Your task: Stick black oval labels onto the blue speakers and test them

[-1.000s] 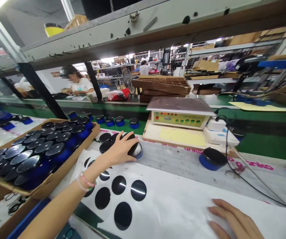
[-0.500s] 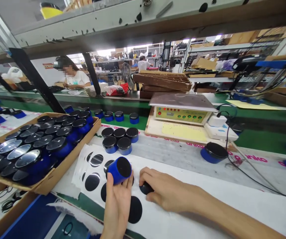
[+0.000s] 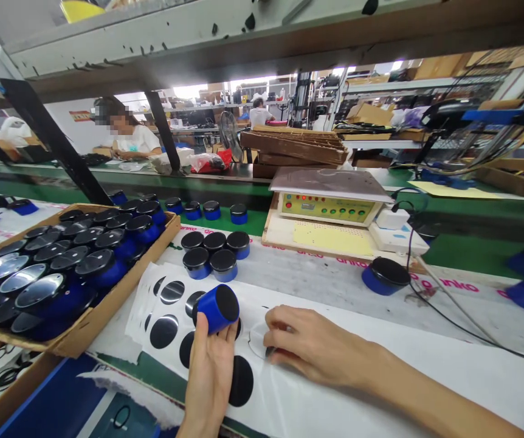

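Observation:
My left hand [image 3: 210, 368] grips a blue jar [image 3: 217, 308] with a black lid, tilted on its side above a white sticker sheet [image 3: 317, 389]. The sheet carries several round black stickers [image 3: 164, 331]. My right hand [image 3: 310, 347] rests on the sheet just right of the jar, its fingertips pinching a black sticker partly lifted from an empty round spot [image 3: 257, 339]. A cluster of several blue jars [image 3: 214, 254] stands behind the sheet.
A cardboard tray [image 3: 107, 301] full of blue jars lies at the left. Behind are a machine with green buttons [image 3: 328, 204], a white adapter [image 3: 396, 228] with a black cable, a lone jar [image 3: 384, 277] and a green conveyor [image 3: 472, 249]. A person sits opposite, far left.
My left hand took a jar from the cluster and brought it over the sheet. My right hand moved left to a black sticker, which has since come partly off, leaving a bare circle.

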`<action>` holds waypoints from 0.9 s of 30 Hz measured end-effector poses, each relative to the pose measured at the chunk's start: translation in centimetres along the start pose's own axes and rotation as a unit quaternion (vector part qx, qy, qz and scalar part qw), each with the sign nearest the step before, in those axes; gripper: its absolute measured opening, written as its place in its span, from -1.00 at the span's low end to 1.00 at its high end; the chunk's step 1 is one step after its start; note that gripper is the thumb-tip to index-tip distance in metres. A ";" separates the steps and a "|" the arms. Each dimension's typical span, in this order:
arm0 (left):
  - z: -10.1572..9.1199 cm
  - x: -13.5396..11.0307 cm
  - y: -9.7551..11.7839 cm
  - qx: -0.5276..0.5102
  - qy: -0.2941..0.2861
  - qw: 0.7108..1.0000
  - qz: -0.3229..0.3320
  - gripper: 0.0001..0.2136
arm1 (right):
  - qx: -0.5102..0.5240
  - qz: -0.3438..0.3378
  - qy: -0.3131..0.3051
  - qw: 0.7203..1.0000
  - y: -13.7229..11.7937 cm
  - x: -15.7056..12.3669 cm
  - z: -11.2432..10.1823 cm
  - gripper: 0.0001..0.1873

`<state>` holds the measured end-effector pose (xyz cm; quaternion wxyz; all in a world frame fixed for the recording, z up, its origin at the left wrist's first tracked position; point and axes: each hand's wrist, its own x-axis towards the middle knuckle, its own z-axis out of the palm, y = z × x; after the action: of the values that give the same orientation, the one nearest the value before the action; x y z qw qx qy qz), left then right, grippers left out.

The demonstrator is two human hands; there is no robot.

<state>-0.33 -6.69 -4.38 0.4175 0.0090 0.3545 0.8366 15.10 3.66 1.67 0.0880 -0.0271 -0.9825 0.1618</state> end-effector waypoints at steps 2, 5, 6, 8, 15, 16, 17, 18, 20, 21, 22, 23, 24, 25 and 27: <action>0.4 -0.2 0.0 0.009 0.007 1.000 0.006 -0.69 | -0.029 -0.023 0.051 0.998 0.2 -0.6 0.5 -0.79; 0.9 -0.6 0.1 0.040 0.003 0.999 0.025 -0.67 | -0.062 -0.050 0.088 0.993 0.2 -1.7 0.3 -0.73; 1.0 -0.8 0.2 0.062 0.001 0.997 0.034 -0.64 | -0.061 -0.042 0.105 0.992 0.1 -2.4 -0.1 -0.72; 1.1 -1.6 0.2 0.149 0.007 0.987 0.063 -0.57 | -0.029 0.025 0.186 0.982 -0.7 -4.4 -1.3 -0.77; 1.8 -5.6 -2.7 0.515 -0.201 0.824 0.126 -0.28 | 0.279 0.368 0.412 0.786 -4.4 -9.2 -0.7 -0.70; 1.8 -5.8 -3.3 0.525 -0.218 0.815 0.115 -0.25 | 0.308 0.384 0.412 0.767 -4.6 -9.1 0.2 -0.68; 1.9 -6.0 -3.8 0.529 -0.224 0.812 0.102 -0.21 | 0.333 0.397 0.414 0.748 -4.7 -8.8 1.1 -0.67; 1.9 -6.0 -4.1 0.532 -0.225 0.812 0.090 -0.19 | 0.357 0.408 0.415 0.731 -4.9 -8.5 2.1 -0.67; 1.7 -6.0 -4.5 0.537 -0.226 0.809 0.078 -0.16 | 0.403 0.418 0.415 0.700 -5.0 -7.7 3.6 -0.68; 1.6 -5.9 -4.5 0.540 -0.227 0.806 0.078 -0.16 | 0.421 0.418 0.419 0.687 -5.1 -7.4 4.1 -0.68; 1.5 -5.9 -4.4 0.543 -0.228 0.804 0.080 -0.17 | 0.432 0.418 0.421 0.679 -5.2 -7.2 4.4 -0.68; 1.5 -5.9 -4.4 0.547 -0.227 0.802 0.084 -0.19 | 0.437 0.418 0.420 0.676 -5.2 -7.0 4.6 -0.68; 1.4 -5.9 -4.3 0.550 -0.225 0.800 0.088 -0.20 | 0.437 0.419 0.419 0.677 -5.3 -6.9 4.6 -0.68; 1.5 -5.9 -4.3 0.552 -0.221 0.799 0.090 -0.22 | 0.434 0.419 0.417 0.681 -5.3 -6.9 4.6 -0.68; 1.6 -6.1 -4.2 0.551 -0.212 0.802 0.092 -0.26 | 0.423 0.420 0.405 0.693 -5.3 -6.9 4.5 -0.68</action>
<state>7.03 -8.35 -4.01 0.3277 0.4472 0.6556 0.5126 20.95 -3.38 -1.94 0.4024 -0.4593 -0.5659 0.5540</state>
